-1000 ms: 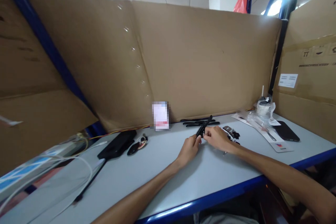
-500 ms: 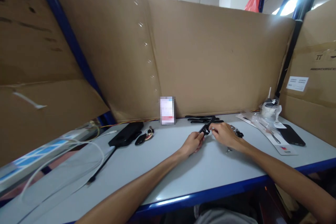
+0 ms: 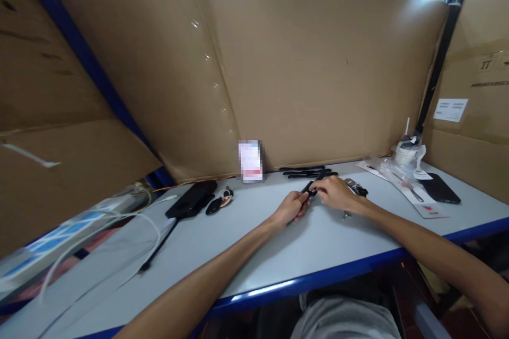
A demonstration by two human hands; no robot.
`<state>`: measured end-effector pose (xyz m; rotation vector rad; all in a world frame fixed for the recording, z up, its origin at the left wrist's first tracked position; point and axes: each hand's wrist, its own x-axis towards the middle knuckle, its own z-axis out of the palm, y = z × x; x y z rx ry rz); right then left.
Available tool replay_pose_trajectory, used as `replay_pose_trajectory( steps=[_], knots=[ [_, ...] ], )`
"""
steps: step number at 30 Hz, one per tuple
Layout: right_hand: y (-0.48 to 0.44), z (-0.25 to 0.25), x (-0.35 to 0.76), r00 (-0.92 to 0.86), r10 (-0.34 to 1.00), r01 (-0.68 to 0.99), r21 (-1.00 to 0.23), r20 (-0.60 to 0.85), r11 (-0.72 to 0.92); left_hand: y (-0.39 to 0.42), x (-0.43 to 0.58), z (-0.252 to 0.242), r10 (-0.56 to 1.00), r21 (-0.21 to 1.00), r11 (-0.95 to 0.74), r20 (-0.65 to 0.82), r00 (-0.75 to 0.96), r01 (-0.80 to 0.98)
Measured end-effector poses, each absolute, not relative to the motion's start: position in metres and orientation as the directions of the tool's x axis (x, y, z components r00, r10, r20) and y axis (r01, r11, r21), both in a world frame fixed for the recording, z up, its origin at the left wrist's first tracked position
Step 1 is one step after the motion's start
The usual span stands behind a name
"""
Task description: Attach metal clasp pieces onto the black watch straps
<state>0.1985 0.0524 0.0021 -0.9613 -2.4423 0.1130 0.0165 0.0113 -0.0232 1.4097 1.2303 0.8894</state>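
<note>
A slim black strap-like piece (image 3: 312, 185) is held above the grey table (image 3: 254, 254) between both hands. My left hand (image 3: 291, 208) is closed around its near end. My right hand (image 3: 336, 193) pinches its far part with fingers curled. Just behind lie several similar black strips (image 3: 306, 172) against the cardboard wall. A small cluster of dark metal parts (image 3: 357, 189) sits right beside my right hand, partly hidden by it.
A black pouch (image 3: 191, 198) and a key fob with keys (image 3: 219, 203) lie to the left, with white cables (image 3: 99, 238) further left. A black phone (image 3: 440, 188), plastic packaging (image 3: 397, 183) and a tape roll (image 3: 406, 156) stand at the right. Cardboard walls (image 3: 302, 74) surround the table.
The view has shifted slightly; both hands stay closed on the black piece, which now lies lower and flatter between them.
</note>
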Motion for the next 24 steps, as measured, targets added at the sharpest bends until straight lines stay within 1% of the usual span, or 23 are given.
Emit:
replay_pose_trajectory(
  steps=[2, 7, 10, 12, 16, 20, 24],
  knots=[
    [0.0516, 0.0027, 0.1986, -0.651, 0.638, 0.589, -0.257, 0.412, 0.767, 0.0098, 0.0160, -0.0220, 0.975, 0.975, 0.038, -0.084, 0.204, 0.221],
    [0.0524, 0.0034, 0.2001, -0.566, 0.690, 0.661, -0.252, 0.452, 0.707, 0.0089, 0.0153, -0.0212, 0.973, 0.973, 0.052, -0.100, 0.207, 0.225],
    [0.0534, 0.0030, 0.2005, -0.626, 0.652, 0.607, -0.258, 0.427, 0.752, 0.0100, 0.0154, -0.0218, 0.972, 0.974, 0.045, -0.094, 0.216, 0.222],
    [0.0535, 0.0032, 0.2005, -0.639, 0.646, 0.604, -0.247, 0.419, 0.758, 0.0104, 0.0156, -0.0219, 0.972, 0.976, 0.041, -0.090, 0.219, 0.216],
    [0.0527, 0.0042, 0.2001, -0.562, 0.692, 0.671, -0.239, 0.453, 0.702, 0.0097, 0.0165, -0.0209, 0.971, 0.973, 0.052, -0.102, 0.217, 0.225],
    [0.0517, 0.0049, 0.2014, -0.637, 0.646, 0.607, -0.243, 0.420, 0.756, 0.0092, 0.0168, -0.0206, 0.974, 0.973, 0.048, -0.096, 0.207, 0.224],
    [0.0516, 0.0064, 0.2037, -0.556, 0.702, 0.686, -0.231, 0.445, 0.690, 0.0094, 0.0168, -0.0208, 0.972, 0.971, 0.059, -0.108, 0.207, 0.231]
  ],
)
